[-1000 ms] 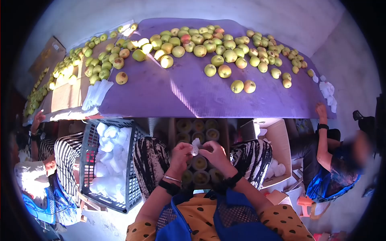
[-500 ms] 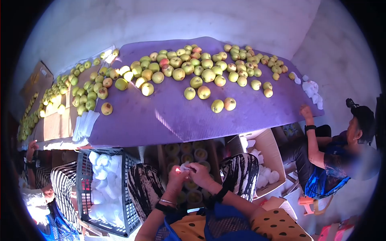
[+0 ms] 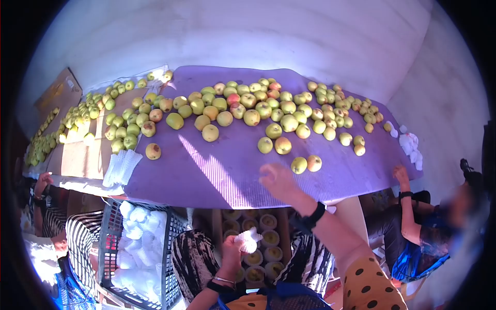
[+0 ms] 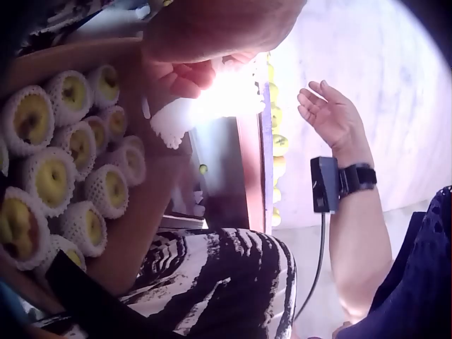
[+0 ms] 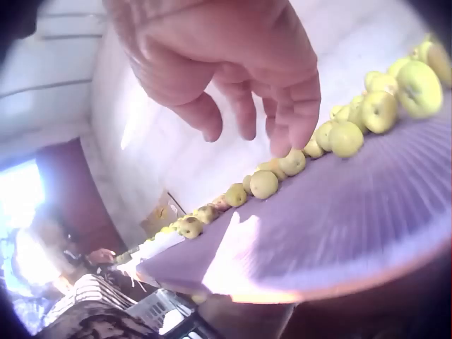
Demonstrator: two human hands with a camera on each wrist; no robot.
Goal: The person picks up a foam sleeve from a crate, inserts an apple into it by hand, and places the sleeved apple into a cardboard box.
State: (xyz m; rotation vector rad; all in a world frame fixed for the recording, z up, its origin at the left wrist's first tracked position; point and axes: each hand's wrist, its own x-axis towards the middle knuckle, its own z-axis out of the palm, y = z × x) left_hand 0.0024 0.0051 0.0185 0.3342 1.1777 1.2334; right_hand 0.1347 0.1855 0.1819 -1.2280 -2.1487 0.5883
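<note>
My left hand (image 3: 231, 254) pinches a white foam net sleeve (image 3: 248, 239) over the box between my knees. In the left wrist view, strong light washes out part of that foam net (image 4: 171, 126) below the fingers. My right hand (image 3: 280, 182) is above the near part of the purple table cover (image 3: 170, 181), with nothing in it. Its fingers (image 5: 244, 116) hang loosely bent in the right wrist view. Closest to it is a yellow-green apple (image 3: 298, 165), with a redder apple (image 3: 314, 163) beside it.
Several sleeved apples (image 4: 53, 182) sit in the cardboard box (image 3: 217, 223) at my lap. A black crate (image 3: 173, 263) of white foam nets stands to the left. Many loose apples (image 3: 251, 118) spread across the table. A person (image 3: 434, 243) sits at right, another (image 3: 51, 248) at left.
My right hand has left the foam net and moved forward over the table. The left hand keeps the net near the box. The head view has shifted.
</note>
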